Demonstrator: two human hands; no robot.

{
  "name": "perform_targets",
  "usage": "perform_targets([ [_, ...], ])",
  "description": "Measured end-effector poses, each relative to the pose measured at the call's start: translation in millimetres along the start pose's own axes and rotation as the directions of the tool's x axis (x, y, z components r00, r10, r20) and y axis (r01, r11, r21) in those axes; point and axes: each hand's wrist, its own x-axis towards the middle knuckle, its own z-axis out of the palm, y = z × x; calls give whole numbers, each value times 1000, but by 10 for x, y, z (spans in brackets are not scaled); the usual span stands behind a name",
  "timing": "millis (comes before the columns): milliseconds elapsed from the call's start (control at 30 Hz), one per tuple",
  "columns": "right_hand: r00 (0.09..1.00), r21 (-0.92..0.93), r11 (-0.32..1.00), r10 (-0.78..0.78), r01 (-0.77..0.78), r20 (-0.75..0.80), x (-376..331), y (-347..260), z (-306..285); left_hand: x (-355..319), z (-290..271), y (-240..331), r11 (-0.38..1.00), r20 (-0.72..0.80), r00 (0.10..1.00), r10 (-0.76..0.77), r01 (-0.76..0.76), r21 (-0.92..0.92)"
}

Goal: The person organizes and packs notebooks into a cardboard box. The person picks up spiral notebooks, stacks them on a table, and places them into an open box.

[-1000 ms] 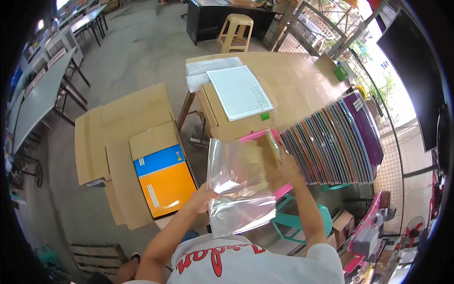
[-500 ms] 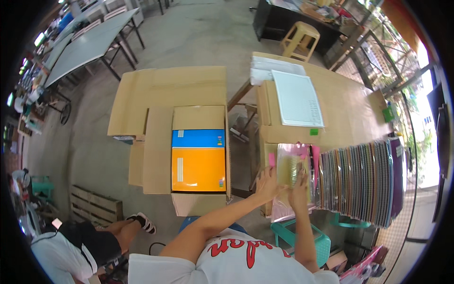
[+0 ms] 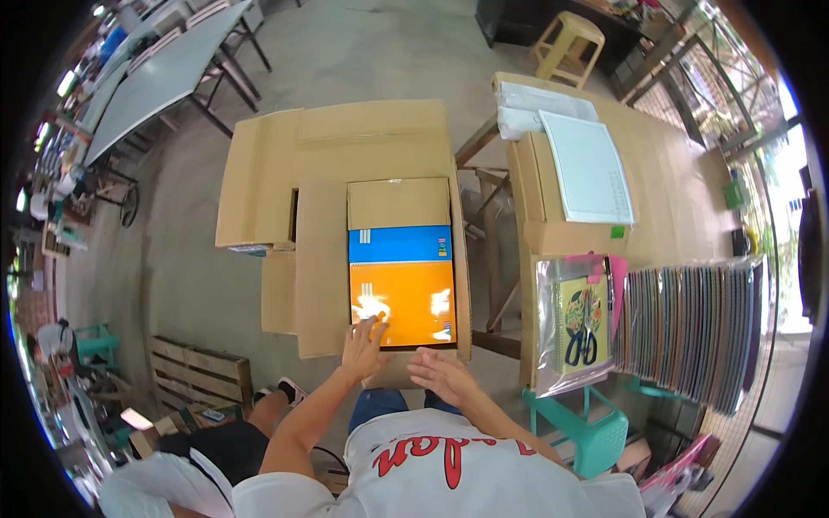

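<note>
An open cardboard box (image 3: 399, 203) stands in front of me. Inside lie an orange spiral notebook (image 3: 404, 293) and, at its far edge, a blue notebook (image 3: 397, 245). My left hand (image 3: 363, 350) reaches over the box's near left corner, its fingers apart and fingertips on or just above the orange cover. My right hand (image 3: 440, 373) hovers by the near flap, fingers stretched out and holding nothing. Over on the right table, dark-handled scissors (image 3: 583, 332) rest on a floral notebook (image 3: 572, 302) with clear plastic around it.
A long row of spiral notebooks (image 3: 691, 324) stands on edge at the right. Behind the plastic, a white printed sheet (image 3: 585, 168) lies on a carton. Other cardboard boxes (image 3: 259, 177) adjoin the open box at left. A teal stool (image 3: 596, 436) and a seated person (image 3: 199, 457) are nearby.
Both my hands have moved left, from the floral notebook on the right table to the near end of the box. The scissors and floral cover now show. The view has shifted.
</note>
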Motion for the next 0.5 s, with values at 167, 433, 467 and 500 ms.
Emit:
perform_targets([
  [167, 884, 545, 836, 301, -64, -358, 952, 630, 91, -144, 433, -577, 951, 55, 984, 169, -178, 255],
  [433, 673, 439, 692, -90, 572, -734, 1777, 1056, 262, 15, 391, -541, 965, 91, 966, 242, -249, 82],
  [467, 561, 314, 666, -189, 677, -806, 1866, 1089, 290, 67, 308, -495, 968, 91, 967, 238, -244, 58],
  [500, 430, 219, 699, -138, 680, -892, 1881, 1024, 467, 126, 267, -497, 973, 87, 971, 223, -227, 37],
])
